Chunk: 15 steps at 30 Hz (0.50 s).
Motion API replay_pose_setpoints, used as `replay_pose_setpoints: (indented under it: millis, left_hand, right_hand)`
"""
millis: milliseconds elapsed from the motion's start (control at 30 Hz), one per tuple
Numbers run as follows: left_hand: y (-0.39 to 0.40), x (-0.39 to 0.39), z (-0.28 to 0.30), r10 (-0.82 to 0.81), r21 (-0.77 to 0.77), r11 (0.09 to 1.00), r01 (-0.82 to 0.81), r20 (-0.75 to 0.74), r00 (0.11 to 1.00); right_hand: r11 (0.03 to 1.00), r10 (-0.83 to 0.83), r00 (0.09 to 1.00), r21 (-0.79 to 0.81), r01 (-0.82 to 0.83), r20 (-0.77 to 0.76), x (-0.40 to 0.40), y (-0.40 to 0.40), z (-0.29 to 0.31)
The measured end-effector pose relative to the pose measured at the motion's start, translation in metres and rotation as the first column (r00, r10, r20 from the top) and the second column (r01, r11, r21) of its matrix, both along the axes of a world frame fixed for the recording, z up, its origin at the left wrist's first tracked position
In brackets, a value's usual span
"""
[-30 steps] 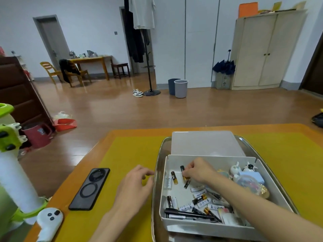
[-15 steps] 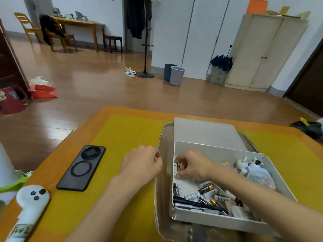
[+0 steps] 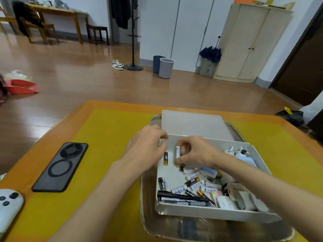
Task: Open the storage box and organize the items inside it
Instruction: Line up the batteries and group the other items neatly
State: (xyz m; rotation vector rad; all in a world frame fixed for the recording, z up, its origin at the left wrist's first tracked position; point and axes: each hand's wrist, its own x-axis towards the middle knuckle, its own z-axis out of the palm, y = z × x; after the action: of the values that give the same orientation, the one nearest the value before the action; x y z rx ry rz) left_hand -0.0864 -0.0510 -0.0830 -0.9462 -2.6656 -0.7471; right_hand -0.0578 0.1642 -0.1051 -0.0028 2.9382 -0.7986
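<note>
I am looking down into the open box point(image 3: 206, 211), which is sitting in a metal tray point(image 3: 148, 215) on the yellow mat point(image 3: 108, 137) of the worktop point(image 3: 90, 105). Its lid point(image 3: 194, 124) is lying flat just behind it, also in the tray. My right hand point(image 3: 197, 152) is reaching into the box's far left corner, fingers curled and pinching a white battery point(image 3: 177, 152) upright. My left hand point(image 3: 146, 147) is hovering at the box's left wall with fingers loosely bent; I cannot tell whether it is gripping anything. A black and gold battery point(image 3: 165, 158) is lying on the box floor between my hands. Nearer me, more batteries point(image 3: 194, 182) are lying scattered, with black pens point(image 3: 181, 198) along the front wall. Small white bottles point(image 3: 237, 151) are standing in the far right corner. Out on the mat to the left, a black phone point(image 3: 60, 166) is lying face down, and a white controller point(image 3: 8, 205) is resting at the worktop's near left edge.
</note>
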Motion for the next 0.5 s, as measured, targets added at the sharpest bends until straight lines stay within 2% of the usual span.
replay_pose_setpoints:
  millis: [67, 200, 367, 500]
  left_hand:
    - [0.014, -0.004, -0.001, -0.120, -0.068, 0.990, 0.123, 0.040, 0.992]
    - [0.050, -0.010, -0.010, -0.243, -0.373, 0.886, 0.277, 0.136, 0.960]
    - [0.074, -0.012, -0.026, -0.285, -0.615, 0.723, 0.315, 0.149, 0.947]
    - [0.076, -0.016, -0.028, -0.308, -0.697, 0.670, 0.256, 0.054, 0.950]
  right_hand:
    - [0.983, 0.000, 1.000, 0.183, -0.005, 0.029, 0.007, 0.015, 0.004]
    - [0.892, 0.019, 1.000, 0.452, -0.023, 0.013, 0.010, 0.026, 0.003]
    - [0.850, 0.078, 0.996, 0.519, -0.094, 0.053, 0.010, 0.029, 0.000]
    - [0.867, 0.047, 0.994, 0.490, -0.090, 0.099, 0.009, 0.035, -0.003]
